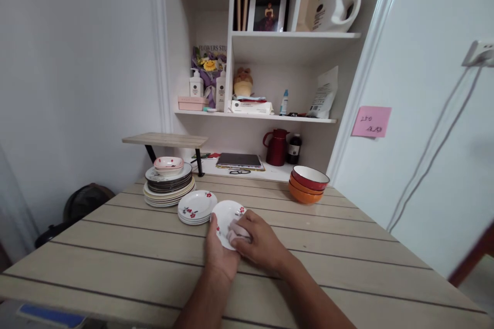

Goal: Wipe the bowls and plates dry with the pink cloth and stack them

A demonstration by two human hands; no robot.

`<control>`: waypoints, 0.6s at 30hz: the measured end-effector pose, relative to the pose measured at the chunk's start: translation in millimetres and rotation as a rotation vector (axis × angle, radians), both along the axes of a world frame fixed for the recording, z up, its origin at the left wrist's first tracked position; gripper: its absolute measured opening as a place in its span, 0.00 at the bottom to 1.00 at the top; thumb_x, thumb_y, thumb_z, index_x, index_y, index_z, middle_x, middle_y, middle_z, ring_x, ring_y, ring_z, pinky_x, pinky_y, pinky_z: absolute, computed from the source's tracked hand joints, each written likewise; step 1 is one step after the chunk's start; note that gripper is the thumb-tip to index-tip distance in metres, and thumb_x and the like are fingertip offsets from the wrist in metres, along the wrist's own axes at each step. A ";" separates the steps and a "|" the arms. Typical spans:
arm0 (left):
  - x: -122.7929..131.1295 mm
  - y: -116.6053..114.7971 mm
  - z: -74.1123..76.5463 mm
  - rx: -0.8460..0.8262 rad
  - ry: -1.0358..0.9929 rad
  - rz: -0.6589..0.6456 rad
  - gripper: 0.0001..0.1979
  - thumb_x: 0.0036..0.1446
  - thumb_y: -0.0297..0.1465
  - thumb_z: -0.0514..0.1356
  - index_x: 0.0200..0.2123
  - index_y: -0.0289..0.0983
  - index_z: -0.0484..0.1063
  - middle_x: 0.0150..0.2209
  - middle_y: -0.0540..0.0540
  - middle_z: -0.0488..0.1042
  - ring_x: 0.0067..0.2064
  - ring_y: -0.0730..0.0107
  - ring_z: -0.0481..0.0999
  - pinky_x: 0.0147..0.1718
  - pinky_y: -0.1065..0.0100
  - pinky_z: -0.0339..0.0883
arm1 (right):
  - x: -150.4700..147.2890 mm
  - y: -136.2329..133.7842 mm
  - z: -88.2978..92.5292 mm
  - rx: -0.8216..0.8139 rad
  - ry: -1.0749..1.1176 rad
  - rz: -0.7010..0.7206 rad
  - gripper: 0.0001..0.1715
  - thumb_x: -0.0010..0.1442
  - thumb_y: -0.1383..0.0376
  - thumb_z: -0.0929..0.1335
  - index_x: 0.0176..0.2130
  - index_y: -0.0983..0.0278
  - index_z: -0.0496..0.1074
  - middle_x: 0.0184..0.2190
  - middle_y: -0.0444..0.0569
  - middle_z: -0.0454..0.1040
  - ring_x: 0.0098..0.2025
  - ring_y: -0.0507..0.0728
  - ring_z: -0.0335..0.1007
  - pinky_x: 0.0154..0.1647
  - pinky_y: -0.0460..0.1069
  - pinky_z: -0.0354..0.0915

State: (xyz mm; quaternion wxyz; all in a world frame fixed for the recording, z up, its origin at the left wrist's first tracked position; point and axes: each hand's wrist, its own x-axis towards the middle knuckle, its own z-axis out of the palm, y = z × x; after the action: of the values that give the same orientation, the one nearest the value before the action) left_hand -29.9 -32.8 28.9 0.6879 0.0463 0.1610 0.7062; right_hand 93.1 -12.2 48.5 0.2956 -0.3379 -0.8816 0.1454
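Observation:
A white plate with red flowers (224, 212) is tilted toward me above the table. My left hand (219, 251) grips it from below and the left, thumb along its edge. In my right hand (259, 239) is a bunched whitish cloth (236, 231), pressed against the face of the plate. The fingers hide part of the cloth and the plate's right side. Just left of the plate, a short stack of matching flowered plates (198, 204) rests on the table.
A taller stack of plates (170, 193) with small bowls (169, 164) on top stands at the left, near a small raised shelf (165, 140). Red and orange bowls (306, 185) are nested at the right. Behind are a laptop (239, 160), glasses (240, 171) and a red jug (277, 148).

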 end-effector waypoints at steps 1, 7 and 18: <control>1.3 -0.2 -0.4 0.007 0.004 -0.049 0.22 0.63 0.40 0.56 0.54 0.33 0.73 0.42 0.38 0.81 0.44 0.55 0.81 0.48 0.56 0.72 | -1.4 -2.6 1.8 0.004 0.008 0.015 0.06 0.57 0.65 0.71 0.38 0.60 0.76 0.40 0.47 0.68 0.42 0.57 0.66 0.45 0.51 0.62; 13.5 -4.4 -1.0 -0.009 0.064 -0.363 0.23 0.62 0.43 0.58 0.53 0.34 0.73 0.43 0.38 0.81 0.45 0.54 0.81 0.47 0.55 0.71 | -1.3 8.5 -3.5 0.067 0.102 -0.176 0.18 0.59 0.63 0.70 0.50 0.56 0.74 0.46 0.50 0.69 0.50 0.61 0.65 0.51 0.55 0.59; -0.6 1.2 0.0 -0.053 0.021 0.048 0.21 0.64 0.39 0.54 0.54 0.33 0.73 0.41 0.37 0.81 0.42 0.55 0.81 0.48 0.54 0.71 | 4.1 9.9 -7.0 0.039 -0.050 -0.221 0.09 0.59 0.60 0.70 0.38 0.61 0.78 0.38 0.50 0.70 0.44 0.60 0.66 0.45 0.53 0.60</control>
State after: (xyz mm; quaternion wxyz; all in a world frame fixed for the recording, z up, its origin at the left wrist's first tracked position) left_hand -30.5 -31.6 29.0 0.6699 0.0317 0.1881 0.7175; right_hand 97.2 -2.3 41.5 0.2944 -0.4308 -0.8487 0.0864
